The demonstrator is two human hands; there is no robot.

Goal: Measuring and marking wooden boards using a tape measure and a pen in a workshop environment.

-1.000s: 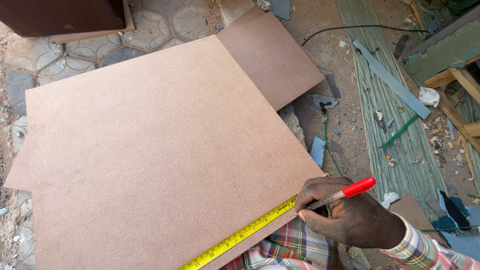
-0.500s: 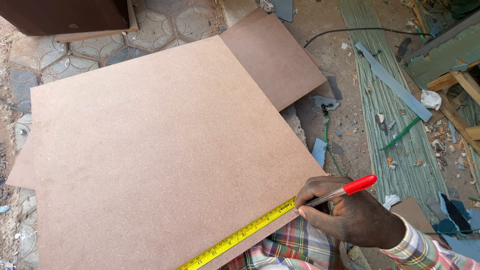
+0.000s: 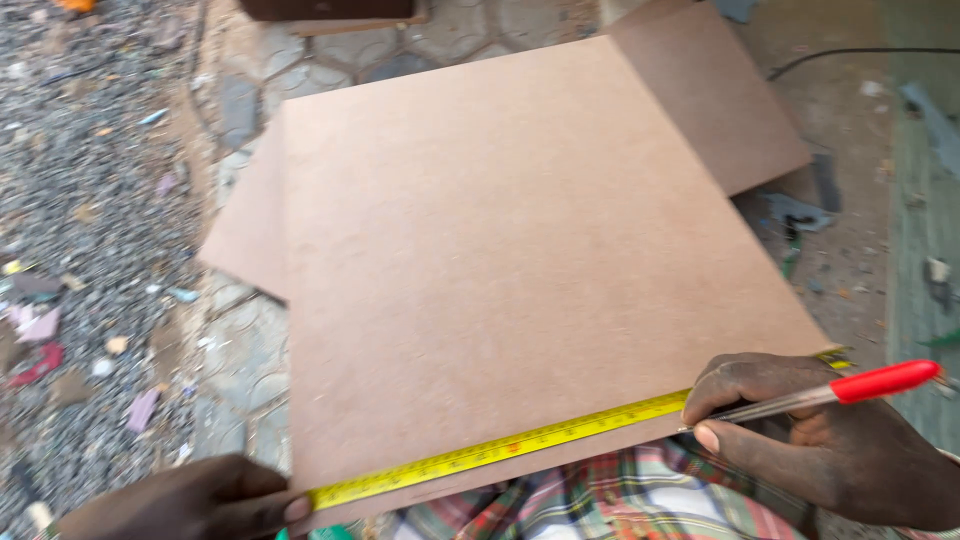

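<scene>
The view has swung left since the earlier frame, and the left hand (image 3: 190, 497) now shows, fingers pressing the yellow tape measure (image 3: 520, 445) flat at the brown board's (image 3: 500, 250) near left corner. The right hand (image 3: 810, 440) pinches a red-capped pen (image 3: 830, 392), tip at the tape on the board's near edge.

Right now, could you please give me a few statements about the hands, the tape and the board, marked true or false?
1. The right hand holds a red-capped pen. True.
2. The yellow tape measure lies along the near edge of the brown board. True.
3. The left hand is out of view. False: it holds the tape's left end at the board's corner.
4. The board lies on a table. False: it rests on paved ground.
</scene>
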